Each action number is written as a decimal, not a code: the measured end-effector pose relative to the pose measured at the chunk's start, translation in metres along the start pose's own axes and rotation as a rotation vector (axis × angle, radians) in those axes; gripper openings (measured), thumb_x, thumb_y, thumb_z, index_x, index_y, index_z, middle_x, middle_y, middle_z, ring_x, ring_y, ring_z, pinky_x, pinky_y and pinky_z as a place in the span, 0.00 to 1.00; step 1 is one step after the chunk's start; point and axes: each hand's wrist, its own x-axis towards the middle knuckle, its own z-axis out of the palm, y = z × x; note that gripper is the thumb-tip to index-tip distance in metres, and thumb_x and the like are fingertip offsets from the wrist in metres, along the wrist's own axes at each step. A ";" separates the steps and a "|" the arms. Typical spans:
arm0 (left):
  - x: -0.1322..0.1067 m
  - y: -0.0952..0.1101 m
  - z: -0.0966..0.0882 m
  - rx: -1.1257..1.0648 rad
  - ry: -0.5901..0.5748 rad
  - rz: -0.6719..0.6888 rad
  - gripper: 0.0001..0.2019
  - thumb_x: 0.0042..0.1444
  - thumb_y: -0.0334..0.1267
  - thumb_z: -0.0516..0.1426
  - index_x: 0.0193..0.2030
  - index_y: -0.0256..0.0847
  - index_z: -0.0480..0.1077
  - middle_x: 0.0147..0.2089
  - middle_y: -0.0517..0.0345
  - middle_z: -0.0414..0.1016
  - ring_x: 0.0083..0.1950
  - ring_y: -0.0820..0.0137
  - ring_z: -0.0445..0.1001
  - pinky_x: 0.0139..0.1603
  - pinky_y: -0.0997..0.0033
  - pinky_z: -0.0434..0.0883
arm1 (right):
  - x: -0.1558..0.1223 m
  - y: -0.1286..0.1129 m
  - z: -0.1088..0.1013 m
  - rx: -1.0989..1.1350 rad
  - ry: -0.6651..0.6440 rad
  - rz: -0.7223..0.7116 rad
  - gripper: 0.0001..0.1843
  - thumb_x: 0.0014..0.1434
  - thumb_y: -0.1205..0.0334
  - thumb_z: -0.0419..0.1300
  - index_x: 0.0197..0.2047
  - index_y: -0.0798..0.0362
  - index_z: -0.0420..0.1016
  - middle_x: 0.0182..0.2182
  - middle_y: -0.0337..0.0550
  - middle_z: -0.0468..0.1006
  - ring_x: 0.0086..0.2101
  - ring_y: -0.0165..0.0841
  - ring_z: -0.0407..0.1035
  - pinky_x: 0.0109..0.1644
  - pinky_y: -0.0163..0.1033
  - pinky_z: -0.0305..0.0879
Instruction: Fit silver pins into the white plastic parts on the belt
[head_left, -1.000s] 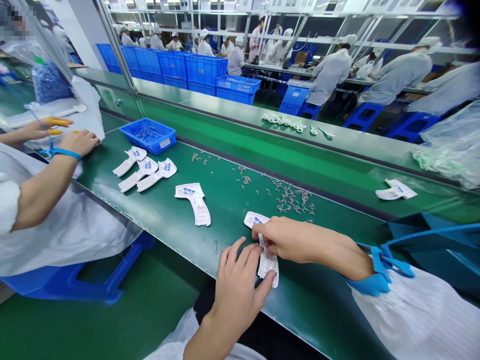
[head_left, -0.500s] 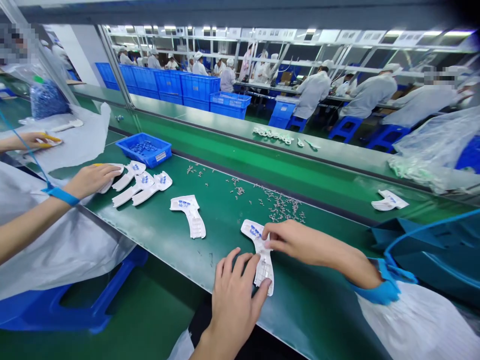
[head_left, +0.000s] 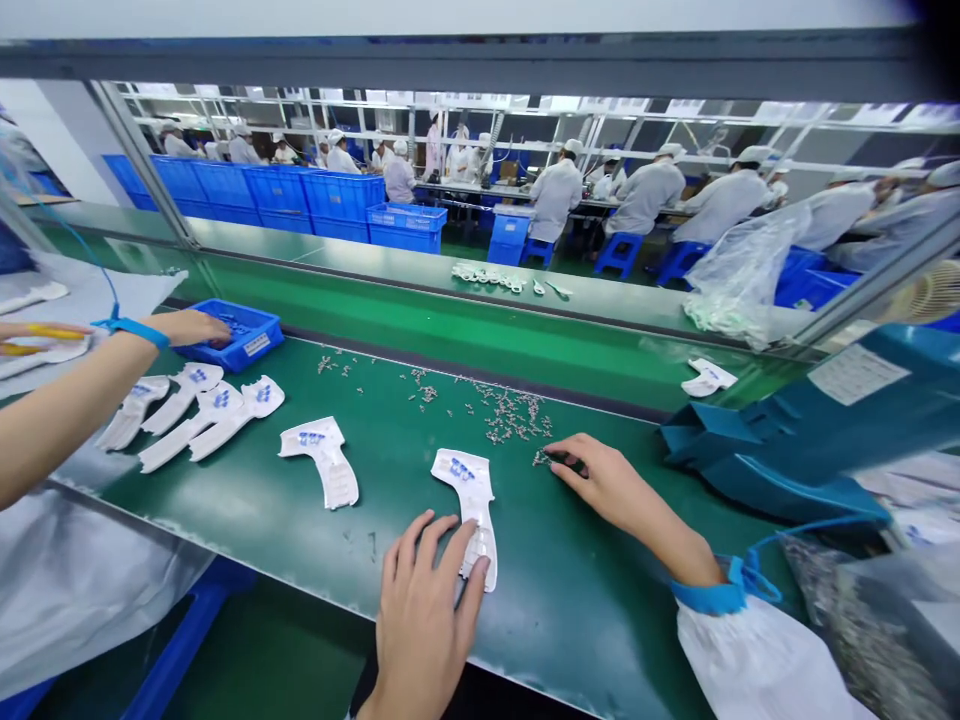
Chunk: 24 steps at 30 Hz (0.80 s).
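A white pistol-shaped plastic shell half [head_left: 466, 480], with blue pieces in its upper part, lies on the green bench in front of me. My left hand [head_left: 424, 600] steadies its grip end between thumb and forefinger, the other fingers stretched out. To the right of the shell, my right hand [head_left: 592, 478] pinches at small metal parts [head_left: 540, 458] on the bench; its fingertips partly cover them. Many more small metal parts [head_left: 514, 412] are scattered just behind. Another shell half [head_left: 322, 455] of the same kind lies to the left, untouched.
On the left, a co-worker's hand [head_left: 196, 328] reaches into a blue tray [head_left: 259, 345] of blue pieces, beside several shell halves [head_left: 236, 415]. Teal bins [head_left: 757, 440] stand at the right. One shell half [head_left: 707, 378] rests beyond the bench divider.
My right hand has left the shell half and moved right to the metal parts. My left hand stays on the grip. The co-worker's hand has gone from the shells to the blue tray.
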 end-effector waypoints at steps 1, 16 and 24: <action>0.000 0.001 0.000 0.010 0.006 -0.006 0.15 0.66 0.36 0.53 0.57 0.49 0.71 0.56 0.55 0.74 0.62 0.55 0.66 0.57 0.55 0.63 | 0.000 -0.001 0.001 -0.011 -0.001 0.005 0.15 0.65 0.58 0.52 0.49 0.52 0.75 0.44 0.50 0.77 0.42 0.41 0.73 0.45 0.45 0.70; 0.002 0.000 -0.002 0.058 0.005 0.025 0.15 0.65 0.36 0.55 0.58 0.49 0.70 0.56 0.55 0.75 0.62 0.56 0.67 0.56 0.57 0.63 | -0.003 -0.006 -0.005 -0.094 -0.050 -0.006 0.11 0.66 0.61 0.52 0.45 0.51 0.74 0.40 0.48 0.78 0.40 0.42 0.72 0.43 0.45 0.67; 0.003 0.001 -0.003 0.068 0.004 0.031 0.15 0.65 0.35 0.55 0.57 0.48 0.71 0.56 0.55 0.75 0.61 0.56 0.68 0.56 0.57 0.64 | -0.006 -0.007 -0.002 -0.137 -0.079 -0.085 0.09 0.66 0.63 0.51 0.43 0.50 0.72 0.42 0.48 0.76 0.42 0.41 0.70 0.46 0.46 0.66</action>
